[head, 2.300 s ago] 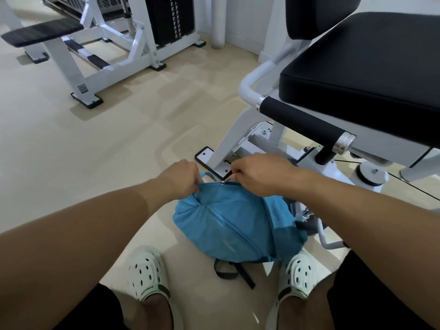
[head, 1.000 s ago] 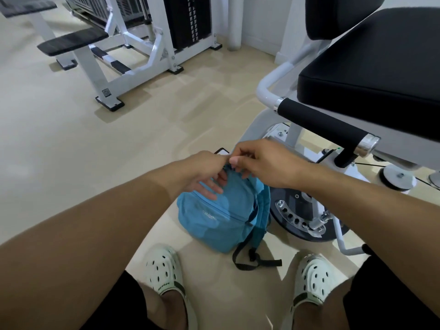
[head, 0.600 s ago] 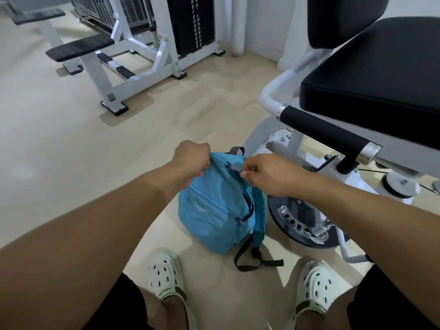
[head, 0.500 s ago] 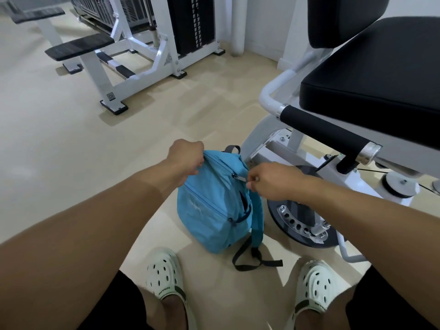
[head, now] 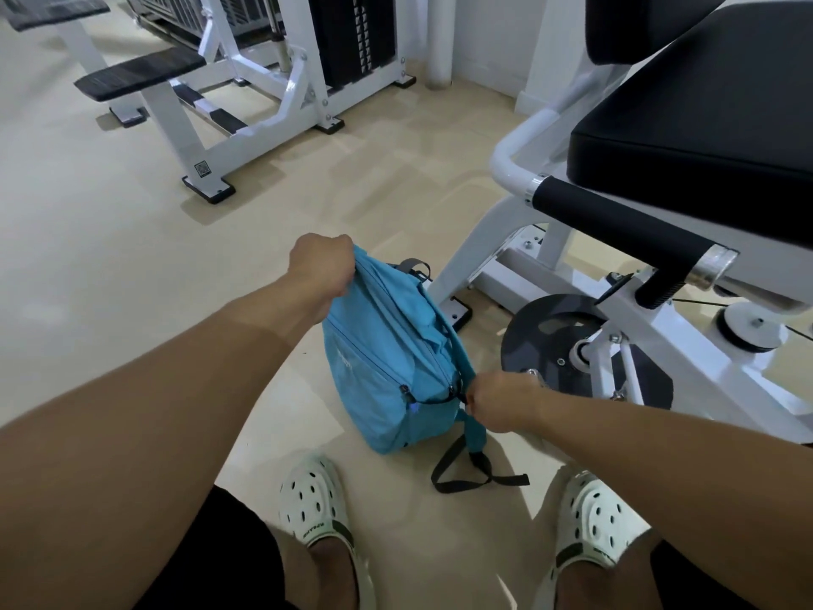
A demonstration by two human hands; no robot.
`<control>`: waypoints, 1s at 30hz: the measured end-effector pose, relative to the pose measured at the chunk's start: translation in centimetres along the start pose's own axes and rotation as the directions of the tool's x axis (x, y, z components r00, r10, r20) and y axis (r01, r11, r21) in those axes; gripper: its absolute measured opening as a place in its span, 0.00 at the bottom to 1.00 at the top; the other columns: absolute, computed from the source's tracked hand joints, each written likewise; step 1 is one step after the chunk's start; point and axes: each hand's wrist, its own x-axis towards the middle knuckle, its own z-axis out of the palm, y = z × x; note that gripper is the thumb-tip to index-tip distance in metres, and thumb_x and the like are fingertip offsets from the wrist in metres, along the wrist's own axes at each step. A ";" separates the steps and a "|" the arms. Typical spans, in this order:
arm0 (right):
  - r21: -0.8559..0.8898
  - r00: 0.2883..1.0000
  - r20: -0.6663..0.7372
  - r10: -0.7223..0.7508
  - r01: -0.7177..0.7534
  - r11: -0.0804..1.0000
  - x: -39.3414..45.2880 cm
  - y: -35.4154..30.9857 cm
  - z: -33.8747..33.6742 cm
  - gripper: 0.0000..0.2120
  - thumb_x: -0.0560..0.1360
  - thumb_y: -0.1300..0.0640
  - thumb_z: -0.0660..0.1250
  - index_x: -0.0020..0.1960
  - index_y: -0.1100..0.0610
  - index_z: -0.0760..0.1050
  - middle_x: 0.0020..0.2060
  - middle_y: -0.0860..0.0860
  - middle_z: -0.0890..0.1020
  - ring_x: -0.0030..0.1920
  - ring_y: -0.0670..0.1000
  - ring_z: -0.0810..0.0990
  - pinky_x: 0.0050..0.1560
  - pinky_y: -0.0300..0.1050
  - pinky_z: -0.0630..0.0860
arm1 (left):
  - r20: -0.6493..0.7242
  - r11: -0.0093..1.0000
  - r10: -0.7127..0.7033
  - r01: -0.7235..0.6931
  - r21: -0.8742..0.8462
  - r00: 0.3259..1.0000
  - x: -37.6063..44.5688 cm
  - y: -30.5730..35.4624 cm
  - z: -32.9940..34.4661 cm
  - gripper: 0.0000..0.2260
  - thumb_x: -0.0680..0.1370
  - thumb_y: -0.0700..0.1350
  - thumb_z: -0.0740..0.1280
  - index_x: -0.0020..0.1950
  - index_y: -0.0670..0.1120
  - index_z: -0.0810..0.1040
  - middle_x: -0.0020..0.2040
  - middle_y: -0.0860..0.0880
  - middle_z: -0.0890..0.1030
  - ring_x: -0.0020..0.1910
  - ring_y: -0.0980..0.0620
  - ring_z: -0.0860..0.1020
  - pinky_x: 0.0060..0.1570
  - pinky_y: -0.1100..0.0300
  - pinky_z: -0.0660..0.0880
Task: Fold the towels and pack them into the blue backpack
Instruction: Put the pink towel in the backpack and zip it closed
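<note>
While our left hand (head: 323, 268) clenches the top of the soft blue fabric backpack (head: 387, 367) standing on the floor, our right hand (head: 501, 405) pinches its zipper pull; we should keep the fabric taut so the zipper runs smoothly.

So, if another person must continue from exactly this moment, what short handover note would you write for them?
Left hand: grips the top edge of the blue backpack and holds it upright.
Right hand: pinches the zipper pull low on the backpack's right side.
Position: the backpack stands on the floor in front of the person's feet, beside the white exercise machine.
Done: the hands are working the main zipper; I cannot tell if it is opening or closing.
Left: no towels are in view, so check whether they are already inside; if not, fold them and pack them.
</note>
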 end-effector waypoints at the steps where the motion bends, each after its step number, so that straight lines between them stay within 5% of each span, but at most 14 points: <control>1: 0.005 1.000 0.011 -0.009 0.009 1.000 0.1 0.0 0.4 0.12 0.82 0.51 0.58 0.57 0.56 0.77 0.51 0.53 0.80 0.53 0.58 0.80 0.46 0.52 0.72 | 0.003 1.000 0.019 -0.019 0.003 1.000 -0.1 0.1 0.1 0.04 0.75 0.42 0.62 0.45 0.43 0.74 0.40 0.42 0.74 0.39 0.47 0.72 0.40 0.52 0.68; 8: -0.125 0.999 -0.027 -0.021 0.018 0.992 -0.6 -0.8 -0.1 0.14 0.83 0.48 0.61 0.63 0.55 0.74 0.58 0.51 0.80 0.58 0.56 0.80 0.45 0.51 0.70 | 0.093 0.984 0.177 -0.178 0.006 0.980 -1.5 1.1 1.3 0.04 0.71 0.45 0.61 0.41 0.46 0.72 0.38 0.45 0.71 0.38 0.48 0.69 0.40 0.52 0.68; 14: 0.122 0.980 -0.193 0.042 -0.019 0.992 -2.2 -1.2 -6.9 0.22 0.74 0.36 0.69 0.56 0.53 0.73 0.47 0.47 0.80 0.45 0.51 0.79 0.41 0.47 0.73 | 0.146 0.977 0.158 -0.176 0.123 0.977 -1.4 0.0 2.1 0.11 0.77 0.45 0.61 0.37 0.43 0.73 0.38 0.41 0.78 0.38 0.46 0.76 0.42 0.53 0.73; 19: 0.101 0.965 -0.254 0.066 -0.042 0.994 -3.7 -0.7 -9.8 0.19 0.75 0.36 0.68 0.49 0.52 0.75 0.41 0.47 0.79 0.42 0.50 0.78 0.38 0.47 0.70 | 0.351 0.949 0.138 -0.226 0.222 0.926 -1.8 -0.5 3.5 0.18 0.82 0.51 0.65 0.51 0.36 0.83 0.47 0.42 0.86 0.51 0.43 0.84 0.58 0.48 0.79; 23: 0.071 0.959 -0.261 0.114 -0.099 0.993 -4.9 0.8 -10.7 0.14 0.77 0.40 0.67 0.47 0.52 0.75 0.40 0.47 0.78 0.41 0.50 0.78 0.38 0.45 0.68 | 0.463 0.928 0.075 -0.231 0.292 0.883 -1.7 -0.3 3.5 0.16 0.82 0.54 0.65 0.52 0.40 0.82 0.50 0.47 0.83 0.51 0.49 0.80 0.45 0.61 0.73; 30: 0.132 0.935 -0.329 0.137 -0.098 0.986 -7.2 1.9 -12.9 0.15 0.80 0.42 0.65 0.52 0.53 0.73 0.42 0.47 0.76 0.43 0.52 0.75 0.40 0.45 0.68 | 0.499 0.896 -0.003 -0.220 0.386 0.867 -1.4 -0.8 3.0 0.09 0.79 0.53 0.69 0.50 0.50 0.73 0.48 0.47 0.72 0.46 0.50 0.71 0.43 0.54 0.67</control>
